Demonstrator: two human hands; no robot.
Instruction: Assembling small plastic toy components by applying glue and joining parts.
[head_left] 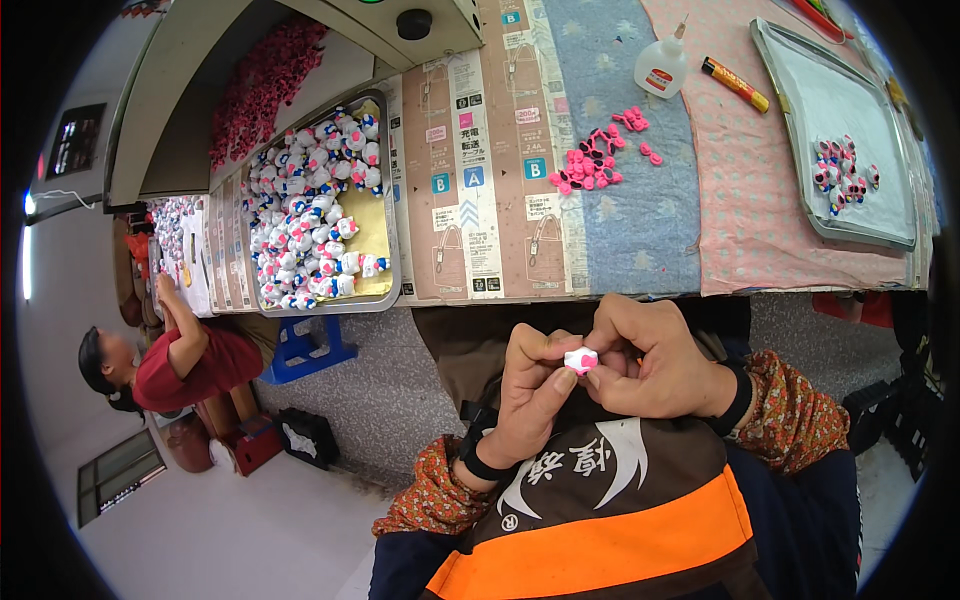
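A small white figurine piece with a pink patch (580, 360) is pinched between both hands, just in front of the table edge and above my apron. My left hand (530, 385) grips its left side between thumb and fingertips. On the other side, the thumb and fingers of my right hand (655, 365) press against it, partly hiding it. Beyond my hands, loose pink and black small parts (600, 165) lie in a pile on the blue cloth (640, 240). A metal tray (393, 225) at the left holds many white, pink and blue figurines (300, 215).
A white squeeze bottle (662, 68) and a yellow-red tube (735, 85) stand and lie at the back. The right-hand tray (850, 100) carries several small figures (840, 178). A machine housing (440, 50) is at the far left. Another person (190, 350) sits left, near a blue stool (305, 345).
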